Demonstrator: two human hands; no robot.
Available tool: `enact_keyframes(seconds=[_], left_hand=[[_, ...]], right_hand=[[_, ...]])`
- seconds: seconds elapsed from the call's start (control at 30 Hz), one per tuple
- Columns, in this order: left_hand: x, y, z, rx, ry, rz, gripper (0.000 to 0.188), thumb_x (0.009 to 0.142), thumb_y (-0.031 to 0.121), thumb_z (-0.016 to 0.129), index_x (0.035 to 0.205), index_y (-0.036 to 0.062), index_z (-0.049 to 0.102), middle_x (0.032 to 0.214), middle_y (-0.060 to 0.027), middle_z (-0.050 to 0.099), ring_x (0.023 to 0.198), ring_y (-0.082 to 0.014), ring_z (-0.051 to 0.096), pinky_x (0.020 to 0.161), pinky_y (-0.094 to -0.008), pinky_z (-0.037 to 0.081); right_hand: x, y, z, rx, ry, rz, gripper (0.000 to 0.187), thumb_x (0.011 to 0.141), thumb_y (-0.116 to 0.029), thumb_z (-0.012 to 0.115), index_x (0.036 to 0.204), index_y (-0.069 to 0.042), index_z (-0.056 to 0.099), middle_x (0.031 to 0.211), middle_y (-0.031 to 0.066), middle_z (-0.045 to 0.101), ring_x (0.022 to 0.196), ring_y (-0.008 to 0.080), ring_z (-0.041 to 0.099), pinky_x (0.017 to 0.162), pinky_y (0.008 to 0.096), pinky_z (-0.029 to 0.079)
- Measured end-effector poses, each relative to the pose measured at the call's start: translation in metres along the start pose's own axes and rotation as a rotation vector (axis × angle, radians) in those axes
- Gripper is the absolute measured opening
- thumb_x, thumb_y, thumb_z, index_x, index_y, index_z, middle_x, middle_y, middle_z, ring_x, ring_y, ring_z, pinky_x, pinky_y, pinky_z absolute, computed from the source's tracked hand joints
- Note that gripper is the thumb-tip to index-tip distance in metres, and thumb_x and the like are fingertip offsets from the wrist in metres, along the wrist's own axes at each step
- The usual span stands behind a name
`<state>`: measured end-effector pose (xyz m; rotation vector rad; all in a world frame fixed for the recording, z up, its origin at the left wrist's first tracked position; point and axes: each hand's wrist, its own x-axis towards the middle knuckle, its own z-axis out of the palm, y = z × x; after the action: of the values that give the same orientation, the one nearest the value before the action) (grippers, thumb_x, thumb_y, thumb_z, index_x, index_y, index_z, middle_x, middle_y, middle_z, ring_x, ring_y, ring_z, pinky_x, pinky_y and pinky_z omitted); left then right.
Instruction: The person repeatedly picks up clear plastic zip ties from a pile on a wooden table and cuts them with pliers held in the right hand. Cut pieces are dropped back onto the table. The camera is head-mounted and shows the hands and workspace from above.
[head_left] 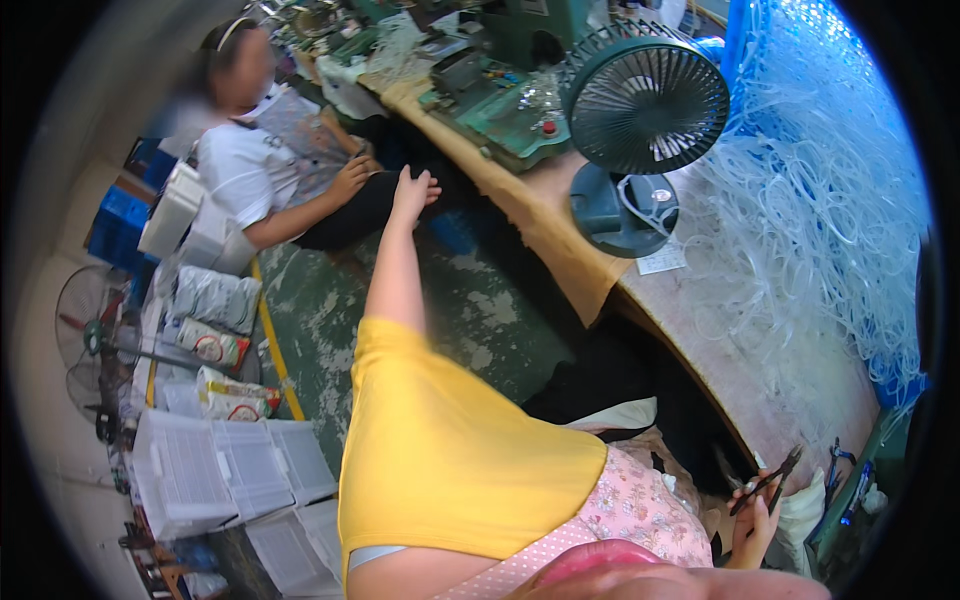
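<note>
My left arm, in a yellow sleeve (440,440), reaches out over the floor toward a seated person. At its end my left hand (412,195) is open, fingers stretched out and holding nothing I can see. It is nearest the person's dark-clad legs (350,215); whether it touches them I cannot tell. Low on the right, by the table's near edge, my right hand (755,525) grips dark pliers (778,482), jaws pointing up and away. Part of that hand is hidden low in the picture. Beside it lie a second pair of pliers (837,462) and a blue tool (857,495).
Translucent plastic strips (800,230) heap over the table (790,400) at right. A dark desk fan (648,110) stands there, with a green machine (500,110) beyond. A person (255,165) sits far left. White crates (200,470), bags (215,300) and a standing fan (95,335) line the left.
</note>
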<state>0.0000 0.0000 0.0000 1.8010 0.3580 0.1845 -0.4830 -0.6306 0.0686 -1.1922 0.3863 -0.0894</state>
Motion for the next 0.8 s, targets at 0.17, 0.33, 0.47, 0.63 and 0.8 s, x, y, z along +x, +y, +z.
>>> enact_keyframes(seconds=[0.17,0.33,0.47,0.63,0.8], left_hand=[[-0.009,-0.008,0.001,0.554,0.049,0.188,0.039,0.088,0.018,0.050,0.119,-0.0051,0.056,0.082,-0.0170,0.065,0.068,-0.0227,0.065,0.065,-0.0349,0.052],[-0.153,-0.067,0.096,0.294,-0.447,0.253,0.028,0.094,0.019,0.052,0.114,0.0001,0.057,0.086,-0.0100,0.064,0.072,-0.0185,0.062,0.066,-0.0328,0.051],[-0.290,-0.132,0.158,0.743,-1.101,0.067,0.058,0.100,0.046,0.038,0.130,-0.0026,0.050,0.122,-0.0249,0.058,0.113,-0.0342,0.057,0.097,-0.0419,0.044],[-0.356,-0.125,0.190,0.874,-0.846,-0.048,0.063,0.101,0.043,0.026,0.138,-0.0065,0.037,0.134,-0.0353,0.044,0.122,-0.0489,0.046,0.105,-0.0493,0.037],[-0.360,-0.013,0.199,1.000,-1.177,0.556,0.050,0.096,0.030,0.049,0.135,-0.0005,0.045,0.125,-0.0242,0.056,0.116,-0.0399,0.054,0.098,-0.0436,0.044]], right_hand=[[-0.001,0.011,-0.004,0.034,-0.046,-0.046,0.052,0.087,-0.017,0.057,0.132,0.004,0.039,0.099,0.0109,0.052,0.086,0.0210,0.057,0.068,0.0296,0.049],[-0.008,0.032,-0.007,0.096,-0.085,-0.035,0.053,0.086,-0.017,0.059,0.130,0.004,0.040,0.098,0.0107,0.052,0.085,0.0197,0.057,0.065,0.0287,0.047],[-0.016,0.038,-0.018,0.137,-0.082,-0.058,0.052,0.086,-0.016,0.060,0.131,0.003,0.041,0.098,0.0103,0.052,0.084,0.0196,0.057,0.064,0.0284,0.047],[-0.016,0.044,-0.022,0.192,-0.110,-0.057,0.051,0.086,-0.014,0.060,0.132,-0.001,0.042,0.116,0.0108,0.050,0.083,0.0199,0.054,0.065,0.0300,0.047],[-0.023,0.055,-0.015,0.073,-0.131,-0.090,0.048,0.086,-0.010,0.061,0.130,0.000,0.044,0.104,0.0068,0.050,0.090,0.0154,0.055,0.079,0.0282,0.046]])
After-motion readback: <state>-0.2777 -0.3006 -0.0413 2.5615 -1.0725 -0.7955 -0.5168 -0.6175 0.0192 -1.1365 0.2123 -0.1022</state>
